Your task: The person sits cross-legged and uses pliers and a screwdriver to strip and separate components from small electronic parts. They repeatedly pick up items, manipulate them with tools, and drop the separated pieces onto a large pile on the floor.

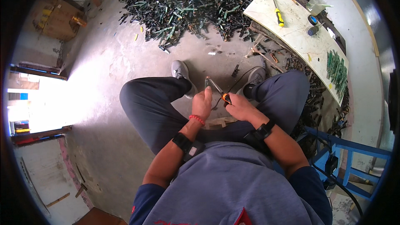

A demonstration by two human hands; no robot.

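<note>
My left hand (201, 106) pinches a narrow strip-shaped circuit board (206, 83), upright, its far end jutting past the fingertips. My right hand (242, 107) is closed around a tool with an orange-and-black handle (226, 98) and a slim metal shaft (216, 86). The shaft slants away to the left, and its tip is at or very near the strip's far end; contact is too small to tell. Both hands are between my knees, over the floor. Which kind of tool it is does not show clearly.
A large heap of dark and green strips (183, 6) covers the far floor. On a pale board (287, 31) at right lie a yellow-and-black screwdriver (278, 14), a blue-black roll (312, 19) and green strips (336, 73). A black cable (238, 81) runs near my right shoe; a blue frame (362, 152) stands lower right.
</note>
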